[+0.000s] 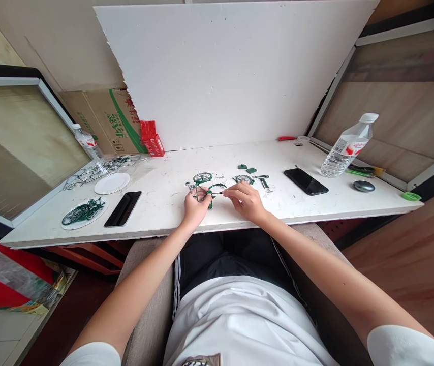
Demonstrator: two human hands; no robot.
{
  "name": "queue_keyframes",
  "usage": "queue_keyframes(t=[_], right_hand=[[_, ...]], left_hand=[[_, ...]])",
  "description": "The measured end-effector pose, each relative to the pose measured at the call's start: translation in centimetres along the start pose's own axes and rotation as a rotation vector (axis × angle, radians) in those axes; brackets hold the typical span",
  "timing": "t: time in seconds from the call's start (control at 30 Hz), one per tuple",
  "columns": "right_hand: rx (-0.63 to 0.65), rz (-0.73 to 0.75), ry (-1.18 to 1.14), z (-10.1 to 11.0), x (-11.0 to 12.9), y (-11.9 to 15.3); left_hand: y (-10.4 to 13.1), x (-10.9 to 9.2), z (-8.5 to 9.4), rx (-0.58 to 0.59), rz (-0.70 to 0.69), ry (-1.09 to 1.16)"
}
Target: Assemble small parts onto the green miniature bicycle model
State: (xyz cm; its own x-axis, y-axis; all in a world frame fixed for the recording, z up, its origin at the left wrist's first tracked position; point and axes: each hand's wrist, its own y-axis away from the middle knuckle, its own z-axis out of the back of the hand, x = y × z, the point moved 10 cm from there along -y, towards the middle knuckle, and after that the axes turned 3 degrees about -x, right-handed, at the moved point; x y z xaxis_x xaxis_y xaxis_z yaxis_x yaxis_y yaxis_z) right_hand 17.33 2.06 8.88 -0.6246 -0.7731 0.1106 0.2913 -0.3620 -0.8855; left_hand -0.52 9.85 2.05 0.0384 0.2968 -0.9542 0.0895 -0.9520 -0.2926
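Green and thin-barred, the small model bicycle [210, 192] is up in my hands near the front edge of the white counter [163, 203], straight ahead of me. My left hand [196, 207] grips it by the frame, thumb and fingers closed around it. My right hand [245, 201] pinches a thin dark rod [219, 192] that points left at the frame; I can't tell whether its tip touches.

A spoked wheel [202, 177] shows just behind my left hand, and whether it is joined to the frame I can't make out. Another wheel [244, 179] lies just behind my right hand, with two green blocks [246, 169] beyond it and some slim green and dark parts [264, 182] to its right.

Farther right are a black phone [306, 181], a clear bottle [348, 145] leaning in my view, a dark rounded object [364, 186] and a green ring [411, 196] near the counter's end.

On my left, a white plate [95, 216] carries a heap of green pieces [83, 211], with a second phone [123, 209] just beside it. Behind them sit another white plate [112, 183], a second bottle [89, 145] and a red box [153, 139] near a carton [106, 122].
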Motion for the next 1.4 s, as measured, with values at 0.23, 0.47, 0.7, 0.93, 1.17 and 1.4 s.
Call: queue_keyframes(t=[0.23, 0.47, 0.7, 0.93, 1.17, 1.4], right_hand=[[-0.005, -0.044, -0.018, 0.0, -0.6, 0.0], [0.009, -0.026, 0.048, -0.2, -0.5, 0.3], [0.041, -0.069, 0.054, -0.4, -0.9, 0.6], [0.072, -0.016, 0.025, -0.7, -0.8, 1.1], [0.053, 0.015, 0.04, -0.4, -0.1, 0.8], [0.07, -0.007, 0.088, -0.5, -0.1, 0.6]], left_hand=[[0.3, -0.4, -0.3, 0.022, -0.003, 0.006], [0.4, -0.5, -0.4, 0.042, 0.001, -0.01], [0.4, -0.7, -0.3, 0.013, -0.026, -0.001], [0.4, 0.3, -0.6, 0.018, -0.041, 0.032], [0.6, -0.4, -0.6, 0.007, -0.062, -0.028], [0.9, -1.3, -0.5, 0.014, -0.089, -0.072]])
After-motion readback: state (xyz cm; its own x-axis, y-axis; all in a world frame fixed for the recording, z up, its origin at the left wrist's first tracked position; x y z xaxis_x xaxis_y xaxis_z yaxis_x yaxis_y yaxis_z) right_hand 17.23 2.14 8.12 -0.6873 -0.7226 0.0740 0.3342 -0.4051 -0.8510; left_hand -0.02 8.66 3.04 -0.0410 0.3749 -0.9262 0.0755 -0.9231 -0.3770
